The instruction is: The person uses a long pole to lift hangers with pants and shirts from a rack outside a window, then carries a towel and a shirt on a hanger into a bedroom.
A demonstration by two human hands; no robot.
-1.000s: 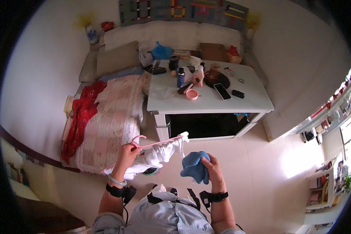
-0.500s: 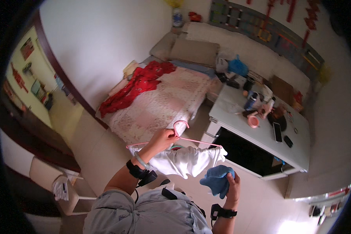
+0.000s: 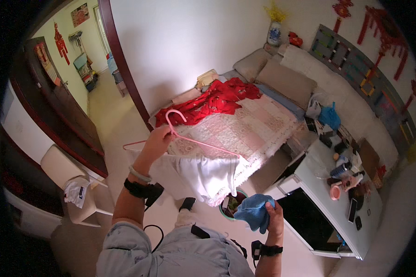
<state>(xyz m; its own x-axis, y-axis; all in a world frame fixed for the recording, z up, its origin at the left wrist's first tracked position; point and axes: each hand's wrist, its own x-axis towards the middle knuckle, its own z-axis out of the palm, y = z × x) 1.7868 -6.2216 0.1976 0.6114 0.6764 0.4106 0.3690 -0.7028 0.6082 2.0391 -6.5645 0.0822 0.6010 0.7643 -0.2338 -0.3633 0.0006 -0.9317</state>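
My left hand [image 3: 159,139] is closed round the neck of a pink clothes hanger [image 3: 203,144], just under its hook. A white garment [image 3: 203,173] hangs from the hanger, draped below its bar. To the right and lower, my right hand [image 3: 274,217] grips a bunched blue cloth [image 3: 254,211], fingers wrapped over its right side. The cloth hangs apart from the white garment and partly covers a round bin [image 3: 225,213] with things inside it.
A bed [image 3: 231,127] with a red cloth [image 3: 208,99] and pillows [image 3: 286,81] lies ahead. At right stands a white cabinet [image 3: 305,173] crowded with bottles, a pink cup [image 3: 335,191] and a phone [image 3: 352,210]. A beige chair [image 3: 62,166] and a doorway are at left.
The view has turned left, and more of the doorway shows. My left hand has raised the hanger with the white garment up and leftward. The blue cloth stays in my right hand.
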